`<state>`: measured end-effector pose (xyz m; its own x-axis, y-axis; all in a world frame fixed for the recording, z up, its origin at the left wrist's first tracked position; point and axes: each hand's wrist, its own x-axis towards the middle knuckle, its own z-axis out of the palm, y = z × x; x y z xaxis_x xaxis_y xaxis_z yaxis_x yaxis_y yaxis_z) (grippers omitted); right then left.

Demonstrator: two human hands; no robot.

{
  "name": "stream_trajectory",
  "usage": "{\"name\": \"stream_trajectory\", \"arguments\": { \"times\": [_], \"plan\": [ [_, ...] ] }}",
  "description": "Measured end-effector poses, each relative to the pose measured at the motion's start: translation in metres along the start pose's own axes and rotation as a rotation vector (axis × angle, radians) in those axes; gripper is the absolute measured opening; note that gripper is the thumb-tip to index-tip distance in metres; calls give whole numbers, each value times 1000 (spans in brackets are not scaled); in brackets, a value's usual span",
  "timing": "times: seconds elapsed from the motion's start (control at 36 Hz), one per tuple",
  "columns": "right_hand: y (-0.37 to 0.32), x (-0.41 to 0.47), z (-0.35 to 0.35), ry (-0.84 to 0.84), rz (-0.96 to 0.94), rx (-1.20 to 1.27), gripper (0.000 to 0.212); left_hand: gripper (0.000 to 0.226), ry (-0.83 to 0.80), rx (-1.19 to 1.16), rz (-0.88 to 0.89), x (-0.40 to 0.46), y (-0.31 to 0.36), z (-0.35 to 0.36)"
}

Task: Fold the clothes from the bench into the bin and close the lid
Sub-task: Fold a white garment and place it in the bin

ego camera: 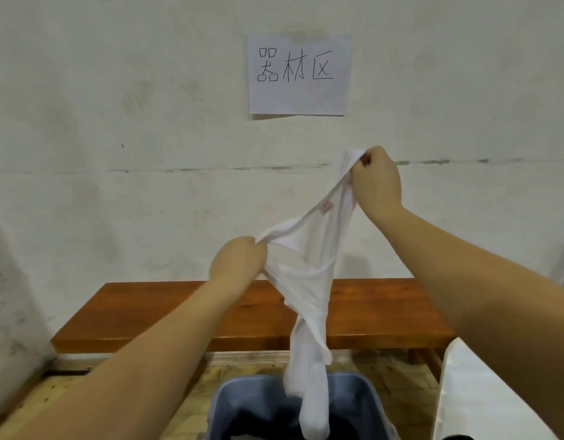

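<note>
A white garment (pixel 309 281) hangs stretched in the air between both hands. My right hand (pixel 377 182) pinches its upper edge high up, near the wall. Lower and to the left, my left hand (pixel 237 263) grips another part of the edge. The garment's loose end dangles down into the open blue-grey bin (pixel 220 404) at the bottom of the view. Something dark lies inside the bin. The wooden bench (pixel 179 312) stands behind the bin, its visible top bare. The bin's lid is not in view.
A paper sign (pixel 299 74) with handwritten characters is taped to the white wall above the bench. A white surface (pixel 483 395) fills the lower right corner beside the bin. The floor is wooden.
</note>
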<state>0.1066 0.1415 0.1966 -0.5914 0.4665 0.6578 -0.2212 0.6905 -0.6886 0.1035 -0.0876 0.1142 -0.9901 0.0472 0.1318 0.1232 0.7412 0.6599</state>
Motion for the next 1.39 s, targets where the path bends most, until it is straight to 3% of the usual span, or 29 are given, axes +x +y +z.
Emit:
{"name": "stream_trajectory", "arguments": {
  "times": [0.11, 0.22, 0.28, 0.39, 0.47, 0.56, 0.69, 0.78, 0.92, 0.97, 1.03, 1.14, 1.22, 1.31, 1.39],
  "plan": [
    [17, 2, -1, -18, 99, -9, 16, 24, -271, -704, -85, 0, 2, -35],
    [25, 1, 2, -168, 176, 28, 20, 21, -410, -1137, -37, 2, -7, -51],
    [25, -1, 2, -271, 206, 68, 23, 22, -466, -1215, -14, 3, -9, -55],
    [23, -7, 5, -482, 396, 283, 32, 20, -428, -1229, -21, 4, -6, -57],
    [24, -11, 5, -536, 487, 377, 30, 21, -356, -1165, -21, 3, 0, -58],
    [33, -15, -1, -646, 528, 371, 25, 30, -326, -959, 11, 3, 0, -61],
    [54, -20, -11, -850, 551, 311, 38, 31, -54, -613, -47, 10, -1, -65],
    [61, -25, -15, -885, 627, 351, 30, 26, -47, -770, -70, 12, -2, -69],
    [67, -33, -23, -982, 751, 429, 29, 16, -238, -1222, -52, 12, -8, -75],
    [67, -36, -27, -1003, 795, 490, 22, 13, -248, -1274, -28, 13, -8, -74],
    [66, -38, -29, -994, 800, 663, 31, 12, -223, -1281, -22, 14, -8, -71],
    [62, -39, -25, -872, 683, 967, 35, 5, -128, -1157, 30, 16, -6, -65],
    [58, -41, -18, -779, 559, 832, 31, 6, -31, -1037, 70, 17, -3, -64],
    [54, -43, -15, -710, 424, 553, 32, 5, 3, -1003, 82, 15, 1, -62],
    [49, -44, -13, -622, 277, 218, 18, 5, 54, -970, 86, 16, 0, -59]
  ]
}}
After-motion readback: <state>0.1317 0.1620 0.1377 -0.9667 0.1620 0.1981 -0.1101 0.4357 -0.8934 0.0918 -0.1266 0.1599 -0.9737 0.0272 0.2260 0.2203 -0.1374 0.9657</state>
